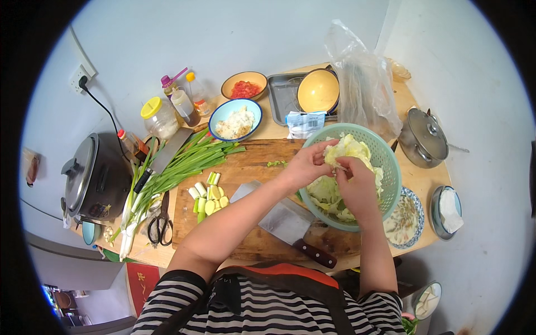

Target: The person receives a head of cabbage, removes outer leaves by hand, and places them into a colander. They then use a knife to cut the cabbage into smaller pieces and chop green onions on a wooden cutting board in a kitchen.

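Observation:
Both hands are over a pale green colander (392, 184) holding torn, pale green cabbage leaves (329, 198). A pale, crinkled cabbage leaf (352, 148) is pinched between my left hand (307, 166) and my right hand (356, 185). The fingers of both hands are closed on it, close together. Beneath my left forearm a cleaver (287, 220) lies flat on the wooden cutting board (262, 159), its dark handle toward me. Left of that forearm sit cut scallion pieces and ginger slices (212, 201).
Scallions (178, 173), a second cleaver (170, 151) and black scissors (161, 226) lie at left beside a dark cooker (92, 176). Bowls of chopped tomato (245, 89) and white powder (237, 121) stand behind the board. A lidded pot (424, 137) is at right.

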`<state>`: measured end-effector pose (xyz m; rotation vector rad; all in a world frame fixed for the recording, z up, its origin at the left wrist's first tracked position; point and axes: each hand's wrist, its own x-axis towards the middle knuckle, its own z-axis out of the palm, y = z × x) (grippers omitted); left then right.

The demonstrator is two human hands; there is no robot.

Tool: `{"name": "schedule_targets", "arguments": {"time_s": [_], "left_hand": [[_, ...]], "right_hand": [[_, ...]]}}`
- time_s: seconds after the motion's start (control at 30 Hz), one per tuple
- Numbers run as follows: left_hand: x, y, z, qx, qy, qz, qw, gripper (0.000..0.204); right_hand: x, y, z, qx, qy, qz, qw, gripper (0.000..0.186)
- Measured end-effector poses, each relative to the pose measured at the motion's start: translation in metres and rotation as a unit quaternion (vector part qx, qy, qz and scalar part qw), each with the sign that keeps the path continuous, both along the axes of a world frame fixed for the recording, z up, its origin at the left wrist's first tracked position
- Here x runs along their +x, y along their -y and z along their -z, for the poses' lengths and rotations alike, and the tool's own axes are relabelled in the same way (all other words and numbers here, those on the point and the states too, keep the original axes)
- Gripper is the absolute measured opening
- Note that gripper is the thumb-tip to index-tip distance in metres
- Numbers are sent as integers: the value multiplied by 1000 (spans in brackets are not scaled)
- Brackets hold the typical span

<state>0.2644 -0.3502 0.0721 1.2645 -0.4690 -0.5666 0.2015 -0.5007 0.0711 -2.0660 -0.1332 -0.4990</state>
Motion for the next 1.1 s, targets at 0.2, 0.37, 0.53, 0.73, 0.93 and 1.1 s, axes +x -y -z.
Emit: {"name": "schedule_targets", "arguments": {"time_s": [0.2,0.37,0.53,0.73,0.93,1.1], "left_hand": [[2,-6,-4,29,11,31,999,57],[13,-8,5,77,23,13,997,56],[7,2,12,247,275,-34,929,50],[-35,-22,-31,293,98,-71,948,42],[-145,-129,-14,178,134,-85,971,34],[-276,-219,66,282,234,-408,836,28]], "right_hand": [[3,5,3,114,-108,-29,987,15],[7,42,-5,22,-79,53,995,15],[18,46,-6,-238,177,50,954,11],[-9,8,-40,-53,-93,69,992,18],[-23,-39,-12,110,-36,-61,991,21],[-34,-41,24,-52,63,-55,995,19]]}}
